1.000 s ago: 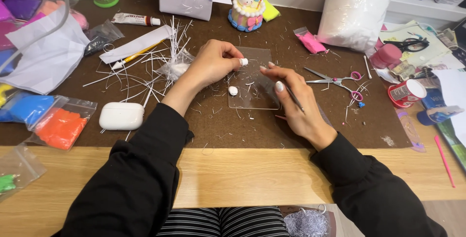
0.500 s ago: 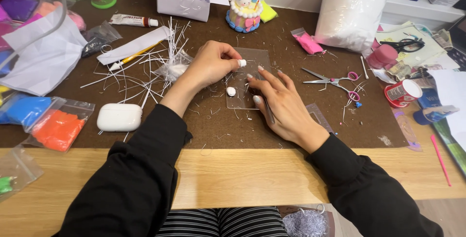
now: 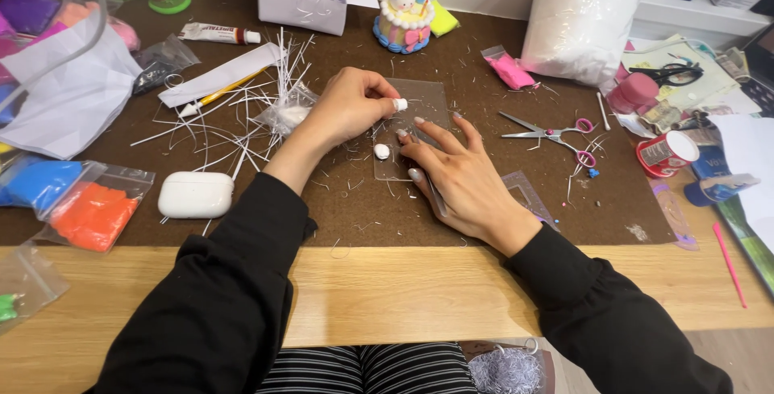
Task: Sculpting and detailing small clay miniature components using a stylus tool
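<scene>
While pinched, small white clay piece (image 3: pixel 400 104)

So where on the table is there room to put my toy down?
The light wooden strip along the near edge, between the two black sleeves, is bare. The brown mat is mostly open between the white case and the right hand, with only tiny scraps. It is crowded on the left by the paper strips and clay bags, and on the right by the scissors.

Open brown mat (image 3: pixel 484 225) in front of the clear sheet (image 3: pixel 419 128), free for passing. To the left, blocked by scattered white strips (image 3: pixel 234 120) and a white case (image 3: pixel 196 195). To the right, blocked by scissors (image 3: pixel 548 131). Behind, a small cake figure (image 3: pixel 405 16).
</scene>
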